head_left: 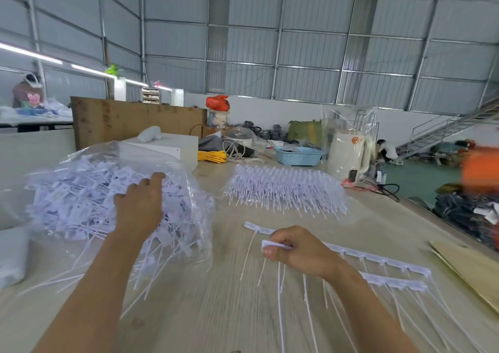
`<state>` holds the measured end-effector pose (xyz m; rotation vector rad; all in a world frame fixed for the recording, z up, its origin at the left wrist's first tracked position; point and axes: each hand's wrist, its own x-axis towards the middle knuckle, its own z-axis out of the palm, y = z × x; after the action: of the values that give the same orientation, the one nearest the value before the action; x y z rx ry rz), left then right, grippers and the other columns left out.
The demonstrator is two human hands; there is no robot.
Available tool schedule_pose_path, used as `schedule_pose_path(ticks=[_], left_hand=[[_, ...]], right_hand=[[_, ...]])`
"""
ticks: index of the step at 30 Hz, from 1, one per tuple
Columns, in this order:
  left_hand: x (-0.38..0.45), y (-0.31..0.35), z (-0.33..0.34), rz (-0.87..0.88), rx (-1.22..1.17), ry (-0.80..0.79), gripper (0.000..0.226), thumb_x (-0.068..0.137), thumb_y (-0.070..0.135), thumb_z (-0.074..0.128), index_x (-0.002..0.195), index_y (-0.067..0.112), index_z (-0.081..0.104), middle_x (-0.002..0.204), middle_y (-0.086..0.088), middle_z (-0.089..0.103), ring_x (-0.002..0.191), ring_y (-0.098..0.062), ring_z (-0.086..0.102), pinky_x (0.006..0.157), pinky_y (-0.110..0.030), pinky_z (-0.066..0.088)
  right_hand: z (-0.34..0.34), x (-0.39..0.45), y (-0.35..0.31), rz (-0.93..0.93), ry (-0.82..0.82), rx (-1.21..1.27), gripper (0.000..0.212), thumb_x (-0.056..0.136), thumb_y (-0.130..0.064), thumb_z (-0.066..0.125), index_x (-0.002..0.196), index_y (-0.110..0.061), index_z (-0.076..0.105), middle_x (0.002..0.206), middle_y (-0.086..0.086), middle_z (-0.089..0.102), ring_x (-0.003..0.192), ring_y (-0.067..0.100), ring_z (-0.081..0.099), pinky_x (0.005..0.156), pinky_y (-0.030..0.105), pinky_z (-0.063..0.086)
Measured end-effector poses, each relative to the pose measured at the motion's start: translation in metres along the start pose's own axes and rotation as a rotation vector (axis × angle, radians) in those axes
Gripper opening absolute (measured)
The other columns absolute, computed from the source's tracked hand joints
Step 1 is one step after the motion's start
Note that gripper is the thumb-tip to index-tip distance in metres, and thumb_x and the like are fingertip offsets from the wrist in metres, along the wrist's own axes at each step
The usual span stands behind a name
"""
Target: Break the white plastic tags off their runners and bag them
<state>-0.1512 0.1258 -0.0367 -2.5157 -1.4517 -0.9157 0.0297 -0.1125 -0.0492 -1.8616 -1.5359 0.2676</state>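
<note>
A clear plastic bag [89, 163] stuffed with loose white tags lies at the left of the wooden table [189, 312]. My left hand [141, 198] lies flat on top of the bag with straight fingers. At the right, my right hand [294, 250] pinches a white tag [270, 245] at the end of a runner strip [378, 258] that lies on the table with its thin tails pointing toward me. A second strip [397, 282] lies just behind it. A single tag [256, 228] lies left of my right hand.
A large stack of unbroken tag runners [286, 190] sits mid-table. Behind it are a blue basket [298, 155], a cream kettle in plastic wrap [348, 158], yellow rope [212, 155] and a white box [167, 147]. Brown cardboard [469, 269] lies at the right edge.
</note>
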Motion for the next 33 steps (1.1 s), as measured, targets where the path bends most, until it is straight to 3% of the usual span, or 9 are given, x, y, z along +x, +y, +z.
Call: schedule_pose_path(ticks=[4,9,13,17,20,22,27,30,33], left_hand=[[-0.002,0.005,0.016,-0.06,-0.244,0.057,0.071,0.079,-0.017,0.051,0.143,0.003,0.029,0.106,-0.027,0.057,0.101,-0.041,0.052,0.087,-0.047,0.04],[-0.009,0.012,0.01,-0.005,-0.507,0.284,0.062,0.065,-0.024,0.054,0.125,-0.009,0.049,0.12,-0.031,0.049,0.114,-0.046,0.042,0.094,-0.05,0.038],[-0.031,0.053,-0.022,0.305,-0.788,0.656,0.034,0.068,-0.013,0.049,0.099,-0.001,0.057,0.092,-0.006,0.055,0.088,-0.014,0.051,0.077,-0.015,0.038],[-0.069,0.11,-0.023,0.392,-1.155,0.162,0.005,0.092,0.022,0.055,0.089,0.025,0.051,0.067,0.004,0.061,0.063,-0.005,0.059,0.058,-0.012,0.045],[-0.083,0.131,-0.006,0.139,-1.134,-0.376,0.034,0.088,0.049,0.056,0.094,0.015,0.053,0.075,-0.005,0.068,0.063,-0.019,0.067,0.064,-0.036,0.057],[-0.086,0.133,0.003,0.025,-1.187,-0.578,0.045,0.087,0.051,0.056,0.088,0.006,0.057,0.068,-0.006,0.069,0.055,-0.021,0.066,0.054,-0.031,0.056],[-0.084,0.127,0.016,-0.049,-1.424,-0.541,0.022,0.097,0.019,0.052,0.078,0.008,0.057,0.053,-0.003,0.061,0.045,-0.014,0.057,0.047,-0.023,0.046],[-0.081,0.128,0.014,-0.175,-1.553,-0.5,0.018,0.097,0.016,0.052,0.082,0.008,0.059,0.052,-0.001,0.061,0.043,-0.01,0.056,0.042,-0.02,0.046],[-0.085,0.13,0.013,-0.219,-1.599,-0.637,0.02,0.096,0.022,0.054,0.086,0.006,0.06,0.054,-0.001,0.059,0.041,-0.008,0.051,0.04,-0.018,0.041]], right_hand=[[0.002,0.0,0.001,0.015,0.0,0.0,0.034,0.086,-0.021,0.066,0.07,0.007,0.058,0.062,0.006,0.041,0.054,0.006,0.037,0.059,0.024,0.031],[0.002,0.001,-0.001,0.028,0.046,0.088,0.023,0.088,-0.018,0.065,0.066,-0.022,0.062,0.063,-0.004,0.054,0.06,0.01,0.051,0.063,0.024,0.041],[0.0,-0.001,-0.004,0.027,0.075,0.095,0.017,0.091,-0.019,0.06,0.075,-0.014,0.063,0.065,-0.005,0.055,0.062,0.008,0.052,0.065,0.026,0.039],[0.0,-0.001,-0.005,0.018,0.091,0.134,0.012,0.089,-0.01,0.06,0.1,-0.009,0.058,0.085,0.005,0.057,0.078,0.018,0.053,0.074,0.034,0.041],[-0.001,-0.001,-0.005,0.034,0.112,0.215,0.029,0.082,-0.005,0.067,0.107,-0.013,0.053,0.096,0.007,0.062,0.09,0.021,0.061,0.084,0.038,0.048],[-0.001,-0.002,-0.005,0.018,0.133,0.248,0.035,0.077,0.001,0.071,0.103,-0.012,0.052,0.098,0.006,0.057,0.083,0.018,0.061,0.082,0.038,0.05],[0.002,0.003,-0.005,0.073,0.224,0.142,0.039,0.074,-0.007,0.077,0.102,-0.016,0.051,0.098,-0.001,0.048,0.074,0.013,0.048,0.07,0.021,0.042],[-0.001,0.002,-0.001,0.077,0.197,0.052,0.011,0.085,-0.018,0.068,0.086,-0.016,0.057,0.081,-0.005,0.054,0.071,0.01,0.052,0.068,0.022,0.041],[0.002,0.002,0.001,0.081,0.122,0.058,0.015,0.091,-0.014,0.06,0.077,-0.008,0.06,0.07,0.007,0.057,0.055,0.011,0.053,0.059,0.028,0.044]])
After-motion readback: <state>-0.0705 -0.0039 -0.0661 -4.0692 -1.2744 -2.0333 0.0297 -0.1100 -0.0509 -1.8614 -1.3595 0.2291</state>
